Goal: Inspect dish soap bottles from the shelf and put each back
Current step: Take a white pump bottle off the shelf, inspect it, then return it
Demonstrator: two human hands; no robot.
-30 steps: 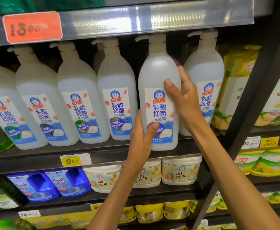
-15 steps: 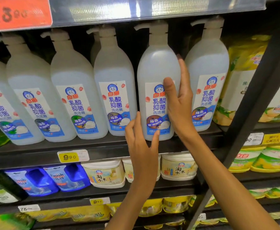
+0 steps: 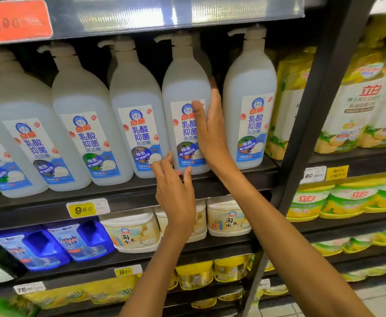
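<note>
A row of white pump dish soap bottles with blue cat labels stands on the dark shelf [image 3: 128, 195]. One dish soap bottle [image 3: 182, 88] stands upright in the row. My right hand [image 3: 210, 124] lies against its right side with straight fingers and the thumb across the label. Lower down, my left hand [image 3: 176, 191] hovers at the bottle's base with fingers loosely spread, fingertips at the bottom edge. Neighbouring bottles stand on its left [image 3: 137, 101] and on its right [image 3: 249, 92].
A black upright post [image 3: 310, 124] borders the shelf on the right, with yellow refill pouches [image 3: 356, 106] beyond it. Below are cream tubs [image 3: 132, 232], blue Finish packs [image 3: 80, 241] and yellow price tags [image 3: 84, 209]. The upper shelf edge [image 3: 187, 14] hangs just above the pump heads.
The bottle has gone from lifted in both hands to standing on the shelf in the row. My left hand has dropped off its front, and my right hand's fingers have straightened.
</note>
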